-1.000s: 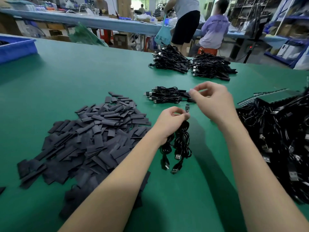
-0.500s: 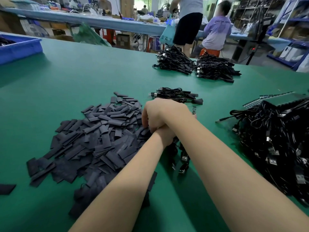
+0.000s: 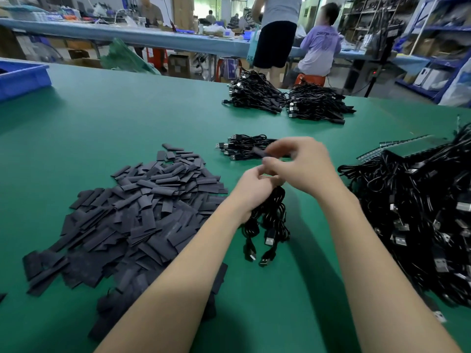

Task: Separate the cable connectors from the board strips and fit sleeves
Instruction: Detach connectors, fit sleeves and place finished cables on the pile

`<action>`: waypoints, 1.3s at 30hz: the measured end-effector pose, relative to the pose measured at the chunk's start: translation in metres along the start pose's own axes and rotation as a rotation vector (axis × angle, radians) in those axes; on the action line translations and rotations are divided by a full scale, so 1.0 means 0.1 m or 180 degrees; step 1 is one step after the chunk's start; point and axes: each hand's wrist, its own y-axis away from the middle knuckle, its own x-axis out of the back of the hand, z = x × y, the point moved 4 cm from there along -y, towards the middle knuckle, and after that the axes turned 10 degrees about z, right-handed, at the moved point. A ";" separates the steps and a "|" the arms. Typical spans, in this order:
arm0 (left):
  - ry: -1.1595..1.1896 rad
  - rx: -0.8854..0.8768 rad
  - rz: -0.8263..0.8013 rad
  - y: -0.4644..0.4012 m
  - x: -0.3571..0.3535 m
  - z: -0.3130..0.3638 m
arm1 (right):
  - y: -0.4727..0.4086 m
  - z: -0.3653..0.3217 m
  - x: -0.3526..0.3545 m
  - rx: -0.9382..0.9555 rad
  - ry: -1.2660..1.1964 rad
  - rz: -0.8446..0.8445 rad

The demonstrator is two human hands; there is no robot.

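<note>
Two bare forearms are seen reaching in from the near edge over a green table (image 3: 127, 118). A bundle of black cables (image 3: 271, 217) is gripped by the left hand (image 3: 252, 192), its fingers curled round the top of the loops, and the USB plugs (image 3: 267, 247) are left hanging just above the table. A single dark sleeve (image 3: 261, 152) is pinched between the thumb and fingertips of the right hand (image 3: 303, 164), just above and touching the left hand; the sleeve is blurred, and whether it is already over a connector cannot be told. To the left of the hands a broad heap of flat dark sleeves (image 3: 132, 220) is spread on the table. To the right a large tangle of black cables (image 3: 420, 225) is piled, and on its far side the board strips (image 3: 397, 146) are seen lying flat, partly covered by it. Just behind the hands a small bunch of cables (image 3: 239, 146) is laid on the table. Farther back two more piles of cables (image 3: 288, 100) are set side by side near the far edge. A blue bin (image 3: 23, 77) is placed at the far left. Beyond the table a long bench (image 3: 127, 34), a standing person (image 3: 276, 34) and a seated person (image 3: 319, 47) are seen, with shelving (image 3: 433, 34) at the right.
</note>
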 end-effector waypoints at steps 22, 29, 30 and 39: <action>0.0540 0.0284 -0.0847 0.06 -0.04 0.09 | 0.28 0.80 -0.02 -0.1537 -0.3111 -0.0292; 0.0563 0.0138 -0.1153 0.07 -0.05 0.09 | 0.28 0.79 -0.02 -0.1402 -0.3021 -0.0385; 0.0587 0.0143 -0.1192 0.08 -0.05 0.09 | 0.29 0.78 -0.01 -0.1396 -0.3022 -0.0409; 0.0302 0.0126 -0.1633 0.13 0.05 0.19 | 0.31 0.79 0.02 -0.1225 -0.2982 -0.0918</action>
